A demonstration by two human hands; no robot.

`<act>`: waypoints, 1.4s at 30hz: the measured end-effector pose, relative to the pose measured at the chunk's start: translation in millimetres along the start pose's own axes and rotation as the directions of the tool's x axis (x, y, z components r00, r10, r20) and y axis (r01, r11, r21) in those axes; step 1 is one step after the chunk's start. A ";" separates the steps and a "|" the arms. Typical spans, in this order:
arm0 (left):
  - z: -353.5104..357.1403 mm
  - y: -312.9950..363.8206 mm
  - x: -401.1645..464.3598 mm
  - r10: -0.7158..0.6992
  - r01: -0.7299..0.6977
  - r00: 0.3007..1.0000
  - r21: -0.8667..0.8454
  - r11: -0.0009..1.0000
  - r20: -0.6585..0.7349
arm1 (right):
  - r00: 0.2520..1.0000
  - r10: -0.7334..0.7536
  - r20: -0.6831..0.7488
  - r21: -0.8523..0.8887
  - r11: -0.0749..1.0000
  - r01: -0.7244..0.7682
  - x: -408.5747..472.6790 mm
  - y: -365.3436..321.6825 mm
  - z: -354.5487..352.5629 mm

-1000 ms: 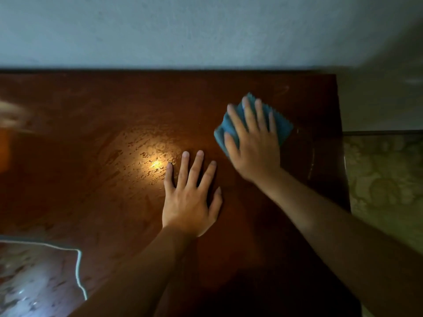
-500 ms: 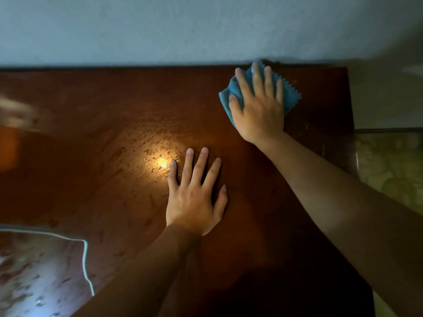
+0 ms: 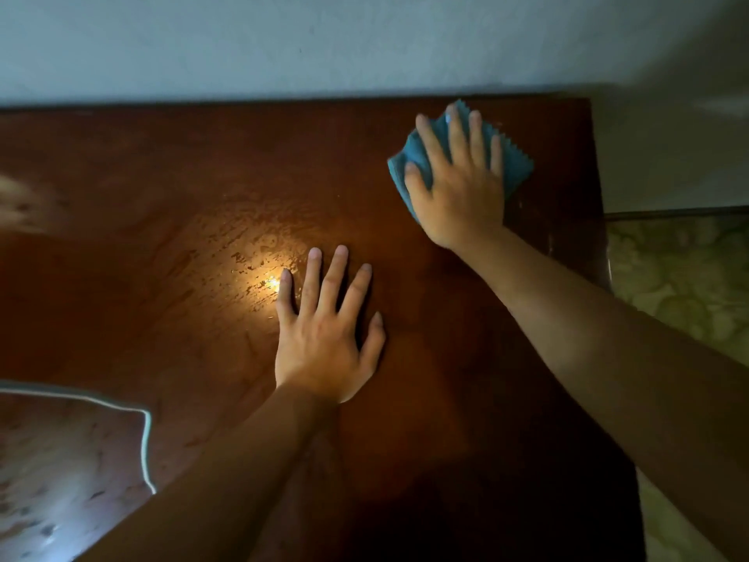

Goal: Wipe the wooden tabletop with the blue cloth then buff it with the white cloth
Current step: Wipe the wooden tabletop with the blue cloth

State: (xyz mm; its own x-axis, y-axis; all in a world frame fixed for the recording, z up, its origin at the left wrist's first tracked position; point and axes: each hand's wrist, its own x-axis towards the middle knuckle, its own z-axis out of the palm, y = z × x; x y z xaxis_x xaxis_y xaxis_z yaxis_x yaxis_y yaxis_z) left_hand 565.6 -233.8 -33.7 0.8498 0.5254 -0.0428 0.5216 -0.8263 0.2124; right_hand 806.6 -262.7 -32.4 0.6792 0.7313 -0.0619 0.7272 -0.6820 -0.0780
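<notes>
A dark reddish wooden tabletop fills most of the view, with a bright light glare near its middle. My right hand lies flat with straight fingers on a folded blue cloth, pressing it onto the far right corner of the table. The cloth shows at the hand's left and right sides; its middle is hidden under the palm. My left hand rests flat on the wood near the centre, fingers spread, holding nothing. No white cloth is clearly in view.
A pale wall runs along the table's far edge. The table's right edge drops to a patterned floor. A pale blurred object sits at the far left; a bright-rimmed reflection lies at the near left.
My right hand slid the blue cloth from mid-right up to the far right corner, then drew it back slightly. My left hand stayed flat in place.
</notes>
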 end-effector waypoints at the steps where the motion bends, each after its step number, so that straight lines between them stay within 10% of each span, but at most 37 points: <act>1: -0.1 -0.1 -0.2 0.000 0.000 1.000 -0.007 1.000 -0.009 | 1.000 0.028 -0.003 0.010 1.000 -0.027 4.8 -3.2 -0.1; 9: -1.5 -0.2 -0.5 -0.002 0.002 1.000 -0.024 1.000 -0.016 | 0.997 -0.078 -0.010 0.039 0.996 0.078 -141.7 -7.4 13.4; 17: -10.3 23.8 16.6 0.023 -0.017 0.999 -0.135 0.991 0.041 | 0.997 0.051 0.051 0.018 0.998 -0.052 -50.2 41.0 -2.0; 26: 8.8 39.4 19.4 -0.008 0.005 0.998 0.044 0.999 0.066 | 1.000 0.007 0.020 0.057 0.998 -0.008 -180.6 39.2 12.1; 33: 5.7 42.1 19.4 -0.023 0.022 0.998 0.022 1.000 0.057 | 0.990 0.141 0.011 0.037 0.989 -0.141 -67.3 81.8 -2.1; 42: 8.0 39.9 18.5 -0.001 0.001 1.000 0.017 1.000 0.018 | 0.983 0.183 0.024 0.020 0.983 -0.184 -197.8 73.6 8.5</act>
State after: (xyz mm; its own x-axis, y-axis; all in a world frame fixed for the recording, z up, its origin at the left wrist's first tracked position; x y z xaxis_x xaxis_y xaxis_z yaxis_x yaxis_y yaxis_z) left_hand 602.8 -258.7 -33.9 0.8503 0.5228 -0.0606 0.5237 -0.8292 0.1953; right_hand 724.9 -457.5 -34.4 0.7982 0.5941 -0.0992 0.5881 -0.8043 -0.0851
